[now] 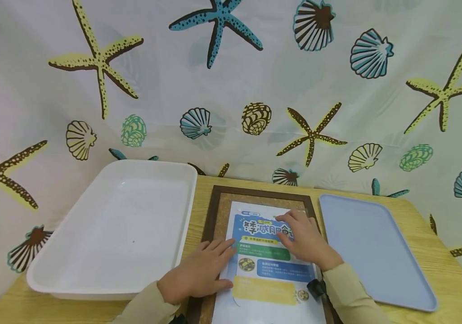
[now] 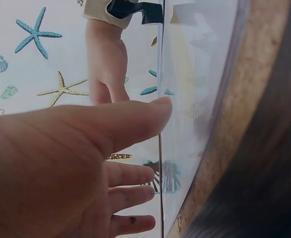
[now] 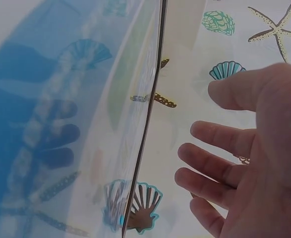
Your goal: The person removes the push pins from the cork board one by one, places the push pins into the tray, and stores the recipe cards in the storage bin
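Observation:
A glossy printed sheet (image 1: 269, 290) with blue, green and yellow panels and Chinese lettering lies on a cork board (image 1: 221, 213) with a dark wooden frame (image 1: 263, 192). Near the sheet's left edge is my left hand (image 1: 198, 272), its fingers extended and holding nothing. Over the upper right of the sheet my right hand (image 1: 305, 238) spreads its fingers, with nothing in its grip. In the right wrist view, the shiny sheet (image 3: 86, 99) mirrors the fingers, which stand a little apart from it. Whether the left fingertips (image 2: 140, 193) touch the sheet, I cannot tell.
A deep white basin (image 1: 121, 225) stands on the wooden table (image 1: 200, 193) left of the board. Right of it lies a shallow pale blue tray (image 1: 372, 247). Behind the table hangs a white curtain (image 1: 231, 85) printed with starfish and shells.

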Motion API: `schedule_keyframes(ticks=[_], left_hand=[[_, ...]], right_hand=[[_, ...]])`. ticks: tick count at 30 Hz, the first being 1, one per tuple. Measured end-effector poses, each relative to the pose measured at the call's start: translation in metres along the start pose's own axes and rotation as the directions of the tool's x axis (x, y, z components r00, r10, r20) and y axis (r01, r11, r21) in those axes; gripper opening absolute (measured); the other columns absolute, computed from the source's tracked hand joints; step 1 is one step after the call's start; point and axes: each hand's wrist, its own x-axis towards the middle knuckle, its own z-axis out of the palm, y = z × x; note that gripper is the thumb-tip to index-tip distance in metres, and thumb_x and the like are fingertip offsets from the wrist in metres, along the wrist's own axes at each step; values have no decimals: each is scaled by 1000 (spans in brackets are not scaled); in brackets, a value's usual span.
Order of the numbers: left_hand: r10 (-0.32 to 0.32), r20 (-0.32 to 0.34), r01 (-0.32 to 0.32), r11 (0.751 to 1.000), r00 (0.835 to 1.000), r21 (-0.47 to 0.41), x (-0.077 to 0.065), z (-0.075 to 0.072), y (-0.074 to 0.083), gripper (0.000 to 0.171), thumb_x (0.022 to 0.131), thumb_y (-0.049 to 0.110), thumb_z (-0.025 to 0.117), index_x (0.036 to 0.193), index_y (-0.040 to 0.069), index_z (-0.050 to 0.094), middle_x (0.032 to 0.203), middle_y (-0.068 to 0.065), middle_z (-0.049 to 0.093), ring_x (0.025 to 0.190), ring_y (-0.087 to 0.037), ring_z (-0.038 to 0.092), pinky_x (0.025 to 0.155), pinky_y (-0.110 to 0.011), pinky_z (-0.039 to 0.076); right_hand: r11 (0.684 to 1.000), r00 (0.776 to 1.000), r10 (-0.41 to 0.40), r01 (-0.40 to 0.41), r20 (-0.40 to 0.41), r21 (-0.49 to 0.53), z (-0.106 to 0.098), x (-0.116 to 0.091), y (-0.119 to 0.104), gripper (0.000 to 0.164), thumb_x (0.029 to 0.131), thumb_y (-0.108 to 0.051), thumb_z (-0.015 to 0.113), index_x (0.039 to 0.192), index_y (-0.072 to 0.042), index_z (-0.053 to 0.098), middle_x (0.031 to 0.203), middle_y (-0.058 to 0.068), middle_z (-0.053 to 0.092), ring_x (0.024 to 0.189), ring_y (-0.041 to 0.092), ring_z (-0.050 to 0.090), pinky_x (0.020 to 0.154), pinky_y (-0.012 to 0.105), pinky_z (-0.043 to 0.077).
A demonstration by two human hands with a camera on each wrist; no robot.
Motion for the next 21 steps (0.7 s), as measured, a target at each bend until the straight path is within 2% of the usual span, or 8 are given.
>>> schedule_keyframes(ticks=[11, 21], left_hand=[[13, 15, -13, 1000, 1000, -15, 4, 4, 0, 66, 91, 43, 62, 144, 7, 43, 155, -9, 33, 142, -32, 31, 110, -53, 31], [50, -23, -52, 998, 998, -48, 7, 9, -4, 67, 92, 43, 62, 144, 6, 42, 156, -11, 32, 141, -34, 32, 108, -54, 33]], right_hand=[[999, 999, -11, 10, 45, 33, 5, 12, -5, 36, 89, -22, 68, 121, -6, 64, 113, 10, 59, 111, 29, 52, 89, 54, 42], [994, 997, -22, 14, 74, 111, 11, 30, -15, 35, 92, -21, 65, 122, -4, 63, 119, 14, 61, 114, 34, 55, 94, 58, 41]])
